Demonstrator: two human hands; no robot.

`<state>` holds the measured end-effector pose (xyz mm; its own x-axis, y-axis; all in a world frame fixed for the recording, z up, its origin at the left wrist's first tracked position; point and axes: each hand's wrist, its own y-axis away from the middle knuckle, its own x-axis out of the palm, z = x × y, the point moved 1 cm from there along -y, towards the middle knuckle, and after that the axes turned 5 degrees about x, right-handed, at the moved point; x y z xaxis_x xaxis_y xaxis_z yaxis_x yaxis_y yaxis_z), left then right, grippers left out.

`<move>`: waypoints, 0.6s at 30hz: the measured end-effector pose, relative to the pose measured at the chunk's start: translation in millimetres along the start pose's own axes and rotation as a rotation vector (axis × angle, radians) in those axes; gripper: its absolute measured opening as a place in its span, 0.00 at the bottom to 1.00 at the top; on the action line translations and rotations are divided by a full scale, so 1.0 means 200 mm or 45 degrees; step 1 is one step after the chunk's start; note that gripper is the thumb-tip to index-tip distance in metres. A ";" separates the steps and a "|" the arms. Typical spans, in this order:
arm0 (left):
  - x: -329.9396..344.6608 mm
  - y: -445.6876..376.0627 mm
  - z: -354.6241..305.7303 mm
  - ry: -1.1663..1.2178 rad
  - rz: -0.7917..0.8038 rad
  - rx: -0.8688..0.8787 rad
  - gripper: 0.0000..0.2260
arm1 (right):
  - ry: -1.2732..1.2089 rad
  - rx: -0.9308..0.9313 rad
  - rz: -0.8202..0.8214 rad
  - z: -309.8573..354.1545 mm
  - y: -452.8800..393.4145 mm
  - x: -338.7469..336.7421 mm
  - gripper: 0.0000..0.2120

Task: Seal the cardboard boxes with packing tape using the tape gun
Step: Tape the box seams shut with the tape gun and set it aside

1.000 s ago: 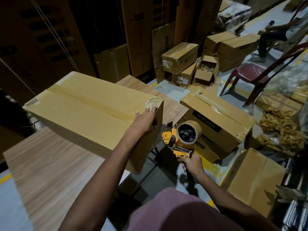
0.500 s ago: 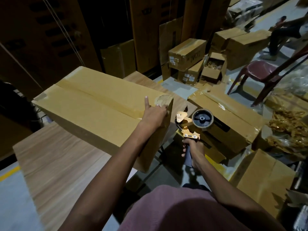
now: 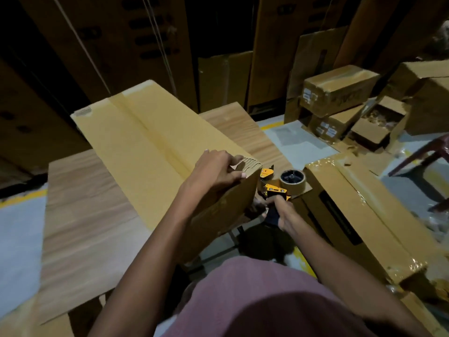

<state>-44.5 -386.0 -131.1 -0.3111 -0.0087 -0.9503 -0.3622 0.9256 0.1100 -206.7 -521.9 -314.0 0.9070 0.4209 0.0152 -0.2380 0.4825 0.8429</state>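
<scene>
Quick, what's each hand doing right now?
Left hand: fingers curled over the near end of the cardboard box, gripping it.
Right hand: gripping the tape gun handle.

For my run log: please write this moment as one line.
left hand grips box corner | right hand holds tape gun beside box end | top seam taped

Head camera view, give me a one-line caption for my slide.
Left hand steadies the long cardboard box on the wooden table while the right hand brings the tape gun to its end.

dim, warm light | background near black | right edge smeared (motion blur) | glare on shrink-wrapped box [image 3: 364, 215]
</scene>
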 end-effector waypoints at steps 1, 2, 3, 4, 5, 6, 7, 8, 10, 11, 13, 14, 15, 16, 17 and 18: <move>0.02 0.02 0.00 0.038 -0.022 -0.041 0.25 | 0.064 0.025 0.028 0.04 -0.03 0.01 0.16; 0.04 0.04 0.00 0.089 -0.042 -0.074 0.24 | 0.105 0.040 0.046 0.06 -0.06 0.02 0.14; 0.06 0.06 0.00 0.151 -0.062 -0.093 0.24 | 0.129 0.044 0.063 0.08 -0.10 0.03 0.12; 0.09 0.09 0.00 0.211 -0.092 -0.095 0.24 | 0.143 0.054 0.097 0.11 -0.11 0.05 0.09; 0.12 0.13 0.00 0.251 -0.137 -0.087 0.25 | 0.171 0.063 0.125 0.13 -0.10 0.08 0.07; 0.15 0.18 -0.02 0.259 -0.188 -0.087 0.27 | 0.208 0.077 0.158 0.16 -0.09 0.10 0.06; 0.17 0.23 -0.03 0.236 -0.230 -0.117 0.29 | 0.270 0.103 0.209 0.18 -0.08 0.13 0.06; 0.20 0.27 -0.03 0.185 -0.251 -0.137 0.31 | 0.309 0.122 0.244 0.20 -0.09 0.14 0.07; 0.23 0.36 -0.03 0.053 -0.279 -0.220 0.35 | 0.412 0.148 0.292 0.23 -0.12 0.18 0.10; 0.25 0.39 -0.02 -0.005 -0.278 -0.263 0.35 | 0.472 0.138 0.275 0.23 -0.15 0.19 0.09; 0.27 0.43 -0.01 -0.107 -0.290 -0.338 0.34 | 0.484 0.052 0.250 0.21 -0.32 0.20 0.11; 0.28 0.43 -0.01 -0.154 -0.310 -0.365 0.34 | 0.429 0.010 0.203 0.17 -0.53 0.21 0.23; 0.30 0.43 -0.02 -0.208 -0.316 -0.395 0.35 | 0.374 -0.004 0.143 0.16 -0.58 0.21 0.37; 0.31 0.43 -0.02 -0.271 -0.301 -0.436 0.38 | 0.318 -0.005 0.087 0.16 -0.61 0.22 0.47; 0.33 0.43 -0.01 -0.326 -0.288 -0.489 0.40 | 0.279 -0.081 0.013 0.17 -0.55 0.23 0.51; 0.34 0.44 -0.01 -0.354 -0.294 -0.555 0.42 | 0.273 -0.187 -0.007 0.22 -0.41 0.23 0.49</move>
<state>-99.1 -306.1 -186.1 0.0410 -0.0381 -0.9984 -0.7411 0.6691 -0.0560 -129.8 -574.5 -358.9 0.8178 0.5634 -0.1169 -0.2951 0.5850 0.7554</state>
